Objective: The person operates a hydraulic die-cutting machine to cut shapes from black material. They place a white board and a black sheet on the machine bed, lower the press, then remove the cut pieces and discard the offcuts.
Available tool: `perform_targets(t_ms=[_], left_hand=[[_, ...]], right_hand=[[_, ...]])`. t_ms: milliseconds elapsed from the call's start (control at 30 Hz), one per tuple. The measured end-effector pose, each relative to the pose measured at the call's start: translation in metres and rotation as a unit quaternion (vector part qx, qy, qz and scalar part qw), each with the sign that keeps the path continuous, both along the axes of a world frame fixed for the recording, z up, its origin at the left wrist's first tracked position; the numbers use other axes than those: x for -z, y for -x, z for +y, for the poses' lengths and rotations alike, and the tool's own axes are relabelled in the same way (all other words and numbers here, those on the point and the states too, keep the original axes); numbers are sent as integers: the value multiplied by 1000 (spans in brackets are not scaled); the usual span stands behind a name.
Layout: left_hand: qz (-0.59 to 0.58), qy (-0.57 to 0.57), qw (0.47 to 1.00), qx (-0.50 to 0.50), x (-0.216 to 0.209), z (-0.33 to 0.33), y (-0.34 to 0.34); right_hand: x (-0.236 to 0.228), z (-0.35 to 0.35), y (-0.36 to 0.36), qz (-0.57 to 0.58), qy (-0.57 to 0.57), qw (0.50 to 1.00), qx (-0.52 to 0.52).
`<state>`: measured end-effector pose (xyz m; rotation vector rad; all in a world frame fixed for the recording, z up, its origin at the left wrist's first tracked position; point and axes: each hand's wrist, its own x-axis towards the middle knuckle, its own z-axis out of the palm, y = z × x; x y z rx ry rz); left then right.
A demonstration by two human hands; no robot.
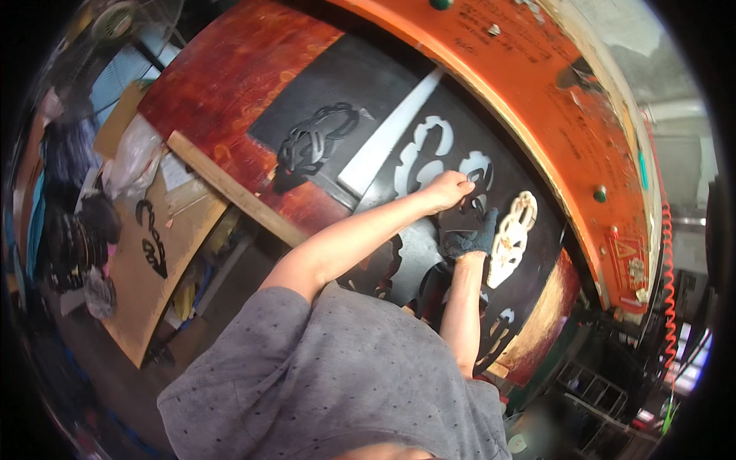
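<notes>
My bare left hand (pixel 447 192) is closed, its thumb and fingers pinching a black cut-out piece (pixel 480 181) at an opening in the black sheet (pixel 406 230). Just nearer to me, my right hand (pixel 468 241) wears a dark glove and rests on the sheet, its fingers spread apart. Beside that glove, on the right, lies a cream-coloured openwork cutting die (pixel 510 241) with looped holes. Pale shapes show through the sheet where pieces are cut away. To the left, several loose black cut-out pieces (pixel 310 146) lie in a pile.
An orange machine beam (pixel 529 69) arches over the far side of the red board (pixel 222 84). A pale wedge-shaped strip (pixel 391 134) crosses the sheet. At left, a brown board (pixel 157 253) carries another black piece, near plastic bags (pixel 134 165). A red coiled hose (pixel 668 291) hangs at right.
</notes>
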<state>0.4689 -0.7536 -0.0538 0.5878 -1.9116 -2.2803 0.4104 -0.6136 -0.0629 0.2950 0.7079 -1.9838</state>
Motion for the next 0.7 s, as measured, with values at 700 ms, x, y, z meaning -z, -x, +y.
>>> perform_targets(t_ms=[700], left_hand=[[-70, -13, 989, 130, 12, -22, 1]], right_hand=[[-28, -21, -9, 443, -401, 798, -80]])
